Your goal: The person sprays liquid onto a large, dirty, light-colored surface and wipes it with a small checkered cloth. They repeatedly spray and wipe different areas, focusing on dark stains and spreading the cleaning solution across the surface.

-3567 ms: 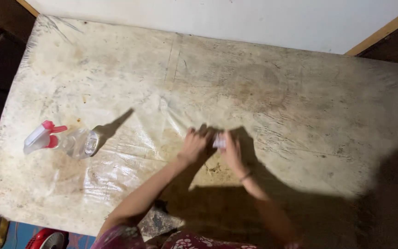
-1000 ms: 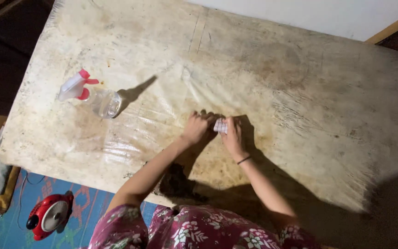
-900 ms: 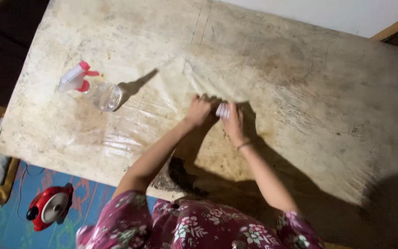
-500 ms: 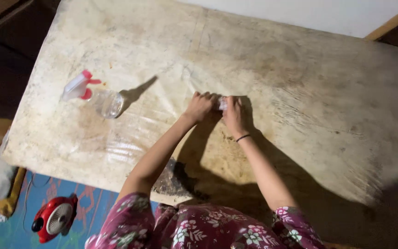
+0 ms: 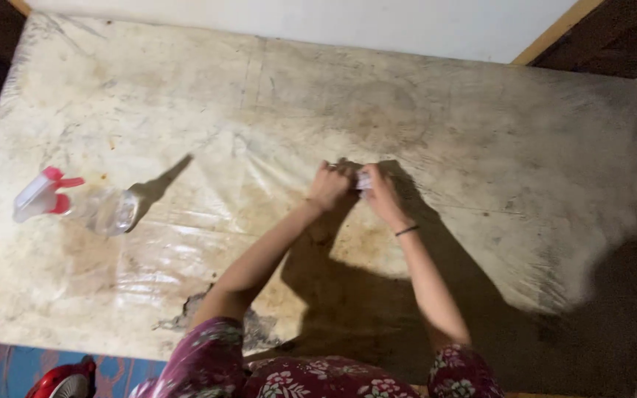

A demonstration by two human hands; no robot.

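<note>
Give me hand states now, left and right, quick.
Left hand: fingers curled, pressed on the table's plastic sheet; whether it grips the sheet cannot be told.
Right hand: closed on a small white object.

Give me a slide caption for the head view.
Both hands, left hand and right hand, pinch a small white object over a stained table; spray bottle lies aside.

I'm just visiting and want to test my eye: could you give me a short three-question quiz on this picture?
1. True or false: the spray bottle stands upright.
2. What lies between the left hand and the right hand?
A. a small white object
B. a spoon
C. a sponge
3. What covers the table?

Key:
1. False; it lies on its side, far from both hands.
2. A.
3. A clear plastic sheet, stained and wrinkled.
</note>
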